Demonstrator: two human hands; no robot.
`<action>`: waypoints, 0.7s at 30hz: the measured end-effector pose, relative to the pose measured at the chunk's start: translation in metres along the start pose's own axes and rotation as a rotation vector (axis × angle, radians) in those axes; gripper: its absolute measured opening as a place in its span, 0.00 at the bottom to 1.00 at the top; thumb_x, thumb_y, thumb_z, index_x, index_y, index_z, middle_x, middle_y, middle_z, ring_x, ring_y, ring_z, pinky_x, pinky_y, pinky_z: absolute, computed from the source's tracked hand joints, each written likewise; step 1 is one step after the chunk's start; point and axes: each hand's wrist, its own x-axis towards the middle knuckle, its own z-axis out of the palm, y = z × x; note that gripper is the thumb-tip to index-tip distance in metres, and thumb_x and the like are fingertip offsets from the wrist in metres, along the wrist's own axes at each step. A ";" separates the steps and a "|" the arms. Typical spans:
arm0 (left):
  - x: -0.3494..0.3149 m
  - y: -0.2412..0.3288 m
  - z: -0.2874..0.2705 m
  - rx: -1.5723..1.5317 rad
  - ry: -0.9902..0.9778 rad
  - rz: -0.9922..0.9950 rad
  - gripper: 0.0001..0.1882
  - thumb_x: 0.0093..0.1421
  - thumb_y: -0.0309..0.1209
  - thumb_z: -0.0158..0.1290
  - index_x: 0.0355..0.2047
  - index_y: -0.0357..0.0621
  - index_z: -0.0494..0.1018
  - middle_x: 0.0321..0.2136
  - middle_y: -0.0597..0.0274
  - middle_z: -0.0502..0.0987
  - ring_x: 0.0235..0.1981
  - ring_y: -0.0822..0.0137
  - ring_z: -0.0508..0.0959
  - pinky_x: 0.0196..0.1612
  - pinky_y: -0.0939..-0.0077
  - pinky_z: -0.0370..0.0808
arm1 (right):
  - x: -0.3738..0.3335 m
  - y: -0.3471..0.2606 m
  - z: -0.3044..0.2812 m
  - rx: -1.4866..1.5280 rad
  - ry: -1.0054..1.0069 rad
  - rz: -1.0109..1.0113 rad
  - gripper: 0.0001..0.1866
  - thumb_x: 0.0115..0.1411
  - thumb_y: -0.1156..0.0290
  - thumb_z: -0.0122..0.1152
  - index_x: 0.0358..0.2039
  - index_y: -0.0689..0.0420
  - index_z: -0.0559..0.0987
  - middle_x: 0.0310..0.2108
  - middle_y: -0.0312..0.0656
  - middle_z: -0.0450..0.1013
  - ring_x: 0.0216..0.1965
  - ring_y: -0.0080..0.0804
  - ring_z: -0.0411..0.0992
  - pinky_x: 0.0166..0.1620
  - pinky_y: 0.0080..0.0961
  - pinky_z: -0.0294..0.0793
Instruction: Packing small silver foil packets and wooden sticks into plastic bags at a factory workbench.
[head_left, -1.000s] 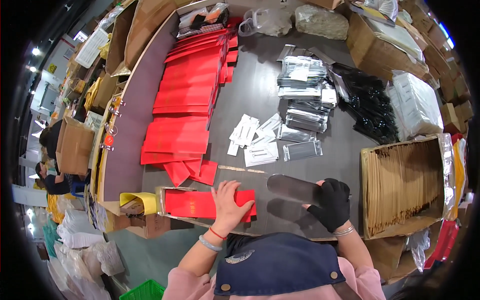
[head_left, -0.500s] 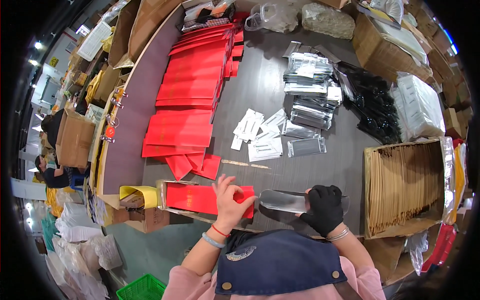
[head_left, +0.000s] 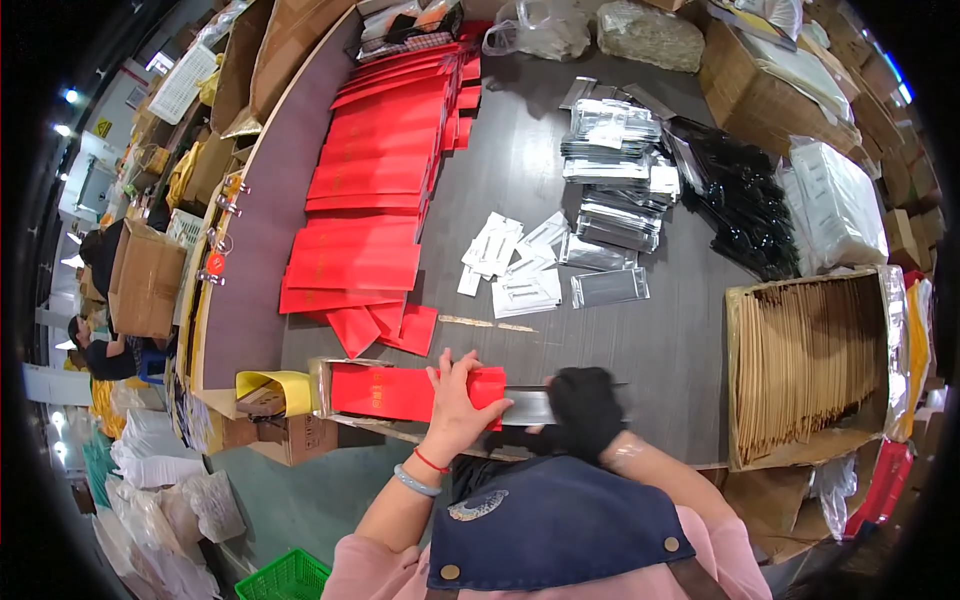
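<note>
A red paper sleeve [head_left: 385,392] lies along the near edge of the table, its right end toward the middle. My left hand [head_left: 460,410], bare, holds that end, with fingers on top and the thumb at the edge. From the sleeve's right end sticks out a clear, silvery plastic packet [head_left: 528,406]; its left part is out of sight, seemingly inside the sleeve. My right hand [head_left: 585,410], in a black glove and blurred, is closed round the packet's other end. Beyond lie several white printed cards [head_left: 525,293] and a pile of flat silvery packets [head_left: 615,185].
Overlapping red sleeves [head_left: 365,175] line the table's left side, beside a raised board [head_left: 270,240]. At right are black plastic-wrapped items [head_left: 745,200], a white wrapped bundle [head_left: 835,210] and an open carton [head_left: 805,370] packed with brown card pieces. A green basket [head_left: 285,578] sits below left.
My right hand has moved left with the packet, whose left end has gone from beside the sleeve into its opening. My left fingers have come down flatter onto the sleeve.
</note>
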 end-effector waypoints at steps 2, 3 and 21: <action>0.020 -0.002 -0.001 -0.017 -0.086 0.047 0.30 0.47 0.38 0.67 0.48 0.42 0.68 0.52 0.53 0.70 0.60 0.44 0.62 0.63 0.44 0.49 | 0.012 -0.008 0.006 0.081 0.082 -0.085 0.34 0.43 0.48 0.69 0.46 0.57 0.74 0.44 0.46 0.72 0.49 0.42 0.69 0.55 0.46 0.60; 0.031 -0.006 0.001 -0.031 -0.163 0.067 0.31 0.49 0.38 0.65 0.50 0.41 0.66 0.52 0.53 0.70 0.57 0.45 0.64 0.61 0.43 0.53 | 0.013 -0.002 0.003 0.074 0.091 -0.083 0.34 0.43 0.48 0.69 0.46 0.57 0.74 0.44 0.46 0.72 0.49 0.42 0.69 0.55 0.46 0.60; 0.158 0.079 0.088 0.189 0.036 0.434 0.13 0.47 0.36 0.65 0.30 0.47 0.76 0.35 0.59 0.73 0.42 0.54 0.71 0.47 0.62 0.67 | -0.211 0.187 -0.081 -0.080 0.515 1.087 0.16 0.57 0.69 0.59 0.42 0.65 0.75 0.40 0.50 0.74 0.44 0.45 0.73 0.49 0.34 0.71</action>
